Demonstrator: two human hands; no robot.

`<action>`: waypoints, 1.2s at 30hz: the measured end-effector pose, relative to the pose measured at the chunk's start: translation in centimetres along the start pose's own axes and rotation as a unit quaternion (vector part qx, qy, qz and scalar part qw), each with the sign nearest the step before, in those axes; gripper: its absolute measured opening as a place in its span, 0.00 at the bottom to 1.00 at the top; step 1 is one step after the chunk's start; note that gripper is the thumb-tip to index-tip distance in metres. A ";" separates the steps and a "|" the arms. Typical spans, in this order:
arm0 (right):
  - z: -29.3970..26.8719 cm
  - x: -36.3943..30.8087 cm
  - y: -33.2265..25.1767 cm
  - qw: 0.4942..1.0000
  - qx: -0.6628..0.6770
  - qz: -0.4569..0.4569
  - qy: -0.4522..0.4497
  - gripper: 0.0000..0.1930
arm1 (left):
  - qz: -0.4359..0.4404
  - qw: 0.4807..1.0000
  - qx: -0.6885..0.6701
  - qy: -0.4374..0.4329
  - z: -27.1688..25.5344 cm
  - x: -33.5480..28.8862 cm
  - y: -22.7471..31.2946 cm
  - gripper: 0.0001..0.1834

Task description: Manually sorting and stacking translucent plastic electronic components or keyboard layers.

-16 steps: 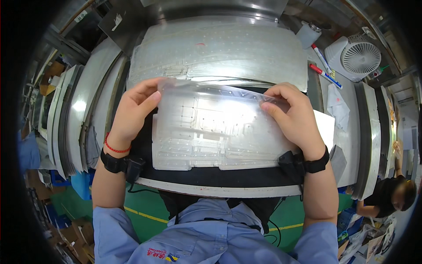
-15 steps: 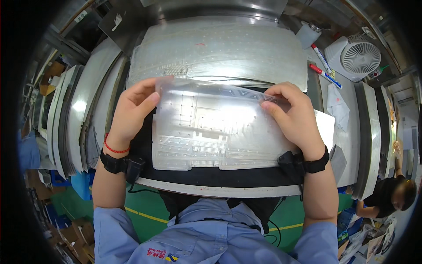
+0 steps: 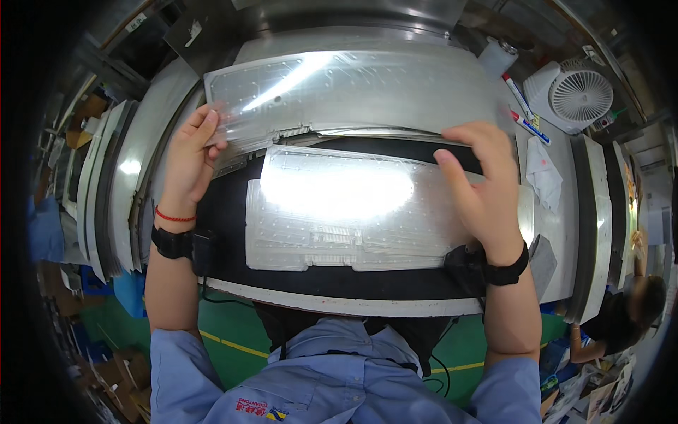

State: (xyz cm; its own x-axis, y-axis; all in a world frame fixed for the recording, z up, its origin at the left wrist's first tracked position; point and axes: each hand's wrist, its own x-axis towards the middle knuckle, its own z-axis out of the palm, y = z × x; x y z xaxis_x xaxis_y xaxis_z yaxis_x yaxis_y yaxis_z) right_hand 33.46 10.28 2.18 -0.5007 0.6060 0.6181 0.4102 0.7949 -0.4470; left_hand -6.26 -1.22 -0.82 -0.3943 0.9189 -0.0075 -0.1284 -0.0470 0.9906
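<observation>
My left hand (image 3: 189, 159) pinches the near left edge of a clear, thin plastic sheet (image 3: 247, 106) marked with rows of small dots. This sheet slants over the far stack of similar clear sheets (image 3: 424, 81), and glare hides where its right end stops. My right hand (image 3: 487, 184) hovers by the right end of the near stack of clear sheets (image 3: 395, 244), its thumb and fingers apart and nothing between them. The near stack has notched front edges, and its top sheet sits slightly askew. Bright glare covers the middle of it.
A black mat (image 3: 219, 247) lies under the near stack. At the right are a white fan (image 3: 579, 95), markers (image 3: 530, 127), a white cloth (image 3: 544, 173) and a bottle (image 3: 498, 53). Upright panels (image 3: 145, 155) flank the left side. Another person (image 3: 621, 318) is at the far right.
Both hands held a clear sheet above the near stack before. My left hand has shifted left with a sheet, now over the far stack. My right hand has let go, its fingers spread.
</observation>
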 end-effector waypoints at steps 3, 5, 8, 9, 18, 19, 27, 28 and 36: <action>0.6 -0.8 1.0 0.993 0.027 0.046 -0.107 0.15 | 0.009 0.999 -0.021 0.043 -0.2 0.5 -0.3 0.20; 1.1 -1.5 1.5 0.986 0.019 0.050 -0.155 0.16 | 0.029 0.996 -0.033 0.075 0.3 0.4 -0.2 0.21; 0.7 -0.8 1.0 0.970 0.052 0.102 -0.213 0.15 | 0.081 0.987 -0.009 0.139 1.1 0.1 0.1 0.22; 0.6 -0.6 0.7 0.971 0.058 0.103 -0.210 0.14 | 0.101 0.980 0.019 0.170 0.3 0.4 -0.4 0.23; 0.1 -0.2 0.5 0.975 0.098 0.112 -0.167 0.13 | -0.027 0.975 -0.041 -0.217 3.4 -1.9 0.4 0.30; 0.3 -0.2 0.5 0.976 0.094 0.107 -0.162 0.14 | -0.055 0.961 -0.055 -0.265 3.6 -2.2 0.4 0.32; 0.6 -0.4 1.1 0.971 0.091 0.145 -0.165 0.15 | -0.096 0.975 -0.013 -0.200 4.4 -2.5 0.0 0.25; 0.6 -0.4 1.1 0.971 0.090 0.149 -0.164 0.15 | -0.095 0.975 -0.004 -0.199 4.2 -2.4 -0.1 0.24; 0.3 -0.3 0.9 0.968 0.098 0.163 -0.163 0.14 | -0.100 0.986 0.034 -0.131 4.9 -2.6 -0.4 0.19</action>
State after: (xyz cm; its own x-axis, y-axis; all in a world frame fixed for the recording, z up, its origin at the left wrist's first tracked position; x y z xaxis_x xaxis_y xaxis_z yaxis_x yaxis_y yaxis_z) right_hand 33.75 10.83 1.33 -0.5958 0.7773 0.2022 0.4504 0.5318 -0.7172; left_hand -0.71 -1.71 -0.50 -0.1176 0.9771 -0.1775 -0.1160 0.1641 0.9796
